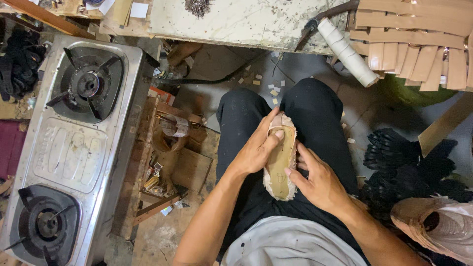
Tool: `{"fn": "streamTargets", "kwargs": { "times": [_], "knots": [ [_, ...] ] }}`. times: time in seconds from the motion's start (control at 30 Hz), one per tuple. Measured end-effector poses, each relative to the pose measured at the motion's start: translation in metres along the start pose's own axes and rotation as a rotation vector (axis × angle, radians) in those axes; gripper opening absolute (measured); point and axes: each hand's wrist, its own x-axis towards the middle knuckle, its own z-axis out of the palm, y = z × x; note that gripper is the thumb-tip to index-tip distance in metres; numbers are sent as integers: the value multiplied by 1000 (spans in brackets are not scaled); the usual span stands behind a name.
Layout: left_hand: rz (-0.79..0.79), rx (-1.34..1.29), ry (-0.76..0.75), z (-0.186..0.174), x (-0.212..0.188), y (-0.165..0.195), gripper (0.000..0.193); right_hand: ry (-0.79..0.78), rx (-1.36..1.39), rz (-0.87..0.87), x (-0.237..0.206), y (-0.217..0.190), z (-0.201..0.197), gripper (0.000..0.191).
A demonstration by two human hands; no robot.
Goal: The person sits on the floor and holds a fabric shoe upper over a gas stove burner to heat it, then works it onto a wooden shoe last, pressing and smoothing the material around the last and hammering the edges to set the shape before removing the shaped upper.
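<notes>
A shoe last (281, 157) lay on the person's lap between the left hand (256, 148) and right hand (318, 182). A two-burner gas stove (69, 148) stood to the left, a workbench (241, 22) ahead, cut strips (414, 44) at the right.

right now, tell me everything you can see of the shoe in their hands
The unfinished shoe lies sole-up over the lap, toe pointing away. A tan insole board covers its bottom, with pale pink fabric folded raggedly around the edge. The left hand grips its side, thumb pressing the insole; the right hand steadies the other edge.
</notes>
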Motion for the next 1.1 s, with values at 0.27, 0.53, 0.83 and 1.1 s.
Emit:
{"fn": "streamTargets", "kwargs": {
  "times": [0.27,0.53,0.83,1.1],
  "knots": [
    [-31,23,36,0,-4,9,68,32,-55,-40,0,-1,3,76],
    [-39,12,25,-3,-7,16,71,53,-103,-60,0,-6,4,75],
    [103,58,75,-1,-42,46,86,-9,-239,-35,-11,-16,-4,53],
    [352,118,107,10,-88,58,98,-102,-159,-248,-30,-16,-11,74]
  ]
}}
